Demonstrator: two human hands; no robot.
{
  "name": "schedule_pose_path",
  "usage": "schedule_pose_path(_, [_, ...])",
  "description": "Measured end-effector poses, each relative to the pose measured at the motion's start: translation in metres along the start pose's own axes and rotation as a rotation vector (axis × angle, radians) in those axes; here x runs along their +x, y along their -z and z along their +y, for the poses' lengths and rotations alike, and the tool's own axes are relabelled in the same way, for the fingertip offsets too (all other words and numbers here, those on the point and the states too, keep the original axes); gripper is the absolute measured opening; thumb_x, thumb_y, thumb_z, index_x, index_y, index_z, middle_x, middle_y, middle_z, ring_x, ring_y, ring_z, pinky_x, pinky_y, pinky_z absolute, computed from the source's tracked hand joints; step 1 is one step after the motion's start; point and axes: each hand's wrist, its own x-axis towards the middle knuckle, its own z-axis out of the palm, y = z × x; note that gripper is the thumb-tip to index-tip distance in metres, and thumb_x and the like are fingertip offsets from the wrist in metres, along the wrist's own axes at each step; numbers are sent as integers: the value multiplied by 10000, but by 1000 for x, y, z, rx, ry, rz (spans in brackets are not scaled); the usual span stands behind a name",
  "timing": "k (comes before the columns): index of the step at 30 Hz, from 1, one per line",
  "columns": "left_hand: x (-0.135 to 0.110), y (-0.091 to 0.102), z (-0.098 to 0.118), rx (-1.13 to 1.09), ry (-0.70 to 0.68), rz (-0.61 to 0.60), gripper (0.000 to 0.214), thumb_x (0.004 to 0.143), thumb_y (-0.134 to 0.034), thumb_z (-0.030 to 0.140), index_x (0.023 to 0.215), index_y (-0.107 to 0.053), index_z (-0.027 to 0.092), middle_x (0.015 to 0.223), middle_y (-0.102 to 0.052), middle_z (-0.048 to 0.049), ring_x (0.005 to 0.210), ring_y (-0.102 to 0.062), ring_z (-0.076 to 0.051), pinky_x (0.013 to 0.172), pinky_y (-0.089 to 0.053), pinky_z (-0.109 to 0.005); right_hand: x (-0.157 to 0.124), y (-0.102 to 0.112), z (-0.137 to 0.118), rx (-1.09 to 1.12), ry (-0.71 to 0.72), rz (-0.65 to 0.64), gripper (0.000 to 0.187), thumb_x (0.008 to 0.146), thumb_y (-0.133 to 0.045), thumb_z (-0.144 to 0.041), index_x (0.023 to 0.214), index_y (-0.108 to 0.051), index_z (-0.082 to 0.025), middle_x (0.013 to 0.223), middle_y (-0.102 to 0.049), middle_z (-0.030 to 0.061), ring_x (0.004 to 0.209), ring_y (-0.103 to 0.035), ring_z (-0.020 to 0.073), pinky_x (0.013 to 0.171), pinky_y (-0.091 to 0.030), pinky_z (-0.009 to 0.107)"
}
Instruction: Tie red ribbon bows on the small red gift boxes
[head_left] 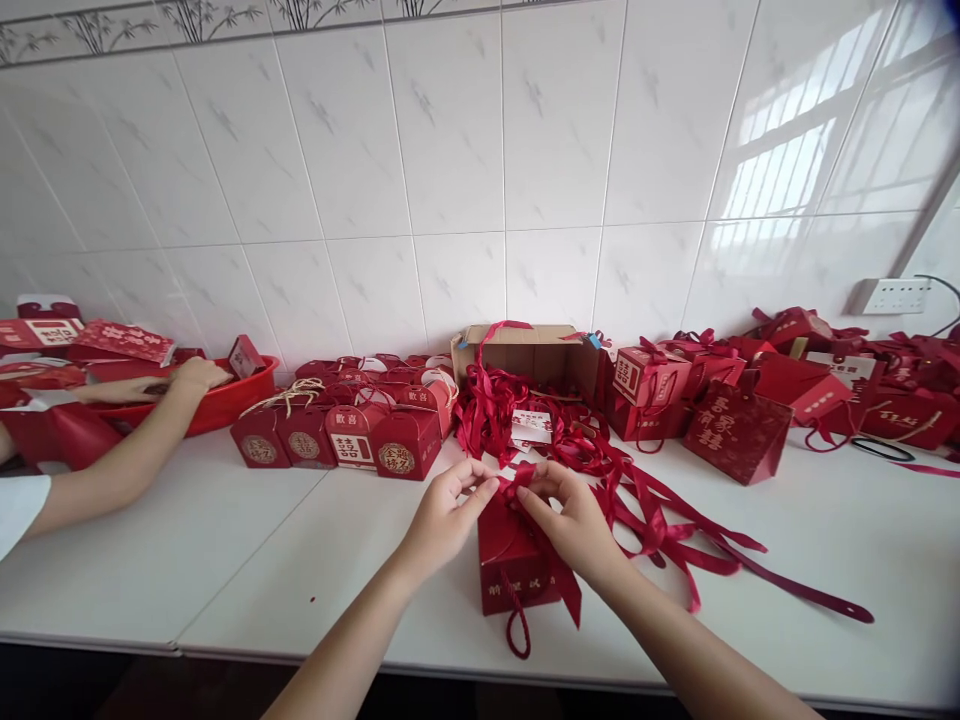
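A small red gift box (pixel 508 570) stands on the white table (pixel 225 560) near its front edge. A dark red ribbon (pixel 525 487) sits at the top of the box and hangs down its front. My left hand (pixel 446 515) pinches the ribbon from the left, fingers closed. From the right, my right hand (pixel 574 520) pinches the same ribbon, also closed. Both hands meet over the top of the box.
A tangle of red ribbons (pixel 645 510) trails right. A cardboard box (pixel 525 355) stands at the tiled wall. Finished red boxes (pixel 352 430) line up left of it; more red boxes (pixel 739 430) lie right. Another person's arm (pixel 127 460) reaches to a red basin (pixel 225 400).
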Motion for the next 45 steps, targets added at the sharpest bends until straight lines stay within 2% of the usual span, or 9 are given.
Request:
schedule_pose_path(5, [-1,-8,-4,45,-49,8,152,760,-642,298,749,-536,189,784,-602,1,781,-572,-154,763,-436,-264,-1,-1,-1,6,-24,31,263,801,-565,-347,859,-333,-236,599,-573,-55,501,-465,128,483,-329,234])
schedule_pose_path(9, [0,-12,-8,68,-65,53,178,760,-613,239,656,-477,192,699,-575,24,693,-542,-130,685,-417,-239,-4,-1,-3,-96,25,20,134,833,-525,-319,881,-453,-217,630,-599,-24,573,-533,150,544,-385,254])
schedule_pose_path(13, [-1,-14,-11,72,-76,70,136,757,-583,200,668,-480,193,685,-541,36,669,-508,-119,628,-389,-218,-8,-1,-5,-190,92,45,147,826,-545,-295,913,-603,-191,833,-679,49,770,-621,194,713,-475,302])
schedule_pose_path(22, [-5,-12,-9,110,-62,54,98,793,-568,238,714,-529,194,707,-569,24,663,-519,-125,616,-390,-224,-6,1,4,-327,115,98,149,807,-601,-286,802,-719,-196,950,-618,100,936,-592,256,859,-470,407])
schedule_pose_path(27, [-5,-12,-11,74,-74,74,70,790,-552,206,723,-535,193,741,-599,4,727,-565,-145,666,-424,-241,-2,5,8,-182,-42,-53,185,824,-580,-345,804,-693,-199,1277,-531,106,1211,-476,285,1032,-347,473])
schedule_pose_path(32, [2,-14,-10,42,-85,63,57,763,-550,164,714,-544,192,734,-612,10,733,-590,-145,693,-453,-249,3,11,3,-207,32,-242,213,850,-561,-372,843,-703,-213,1439,-427,81,1393,-256,284,1108,-189,521])
schedule_pose_path(34, [5,-16,-11,24,-86,60,63,755,-550,149,707,-540,189,726,-612,12,730,-599,-143,701,-462,-251,4,11,0,-200,42,-243,198,813,-614,-387,817,-697,-207,1429,-444,93,1388,-271,284,1108,-202,502])
schedule_pose_path(38, [7,-21,-14,-11,-93,83,48,769,-554,156,740,-534,188,777,-630,-3,779,-619,-151,740,-482,-263,3,5,1,-44,-45,-166,264,804,-613,-405,673,-662,-181,1319,-544,112,1242,-479,282,1028,-347,426])
schedule_pose_path(45, [-9,-17,-15,29,-116,98,106,796,-594,244,874,-643,190,947,-675,-63,919,-635,-198,851,-503,-326,-1,-3,1,49,-108,-53,337,796,-602,-473,638,-663,-182,965,-655,81,1057,-567,268,873,-449,346])
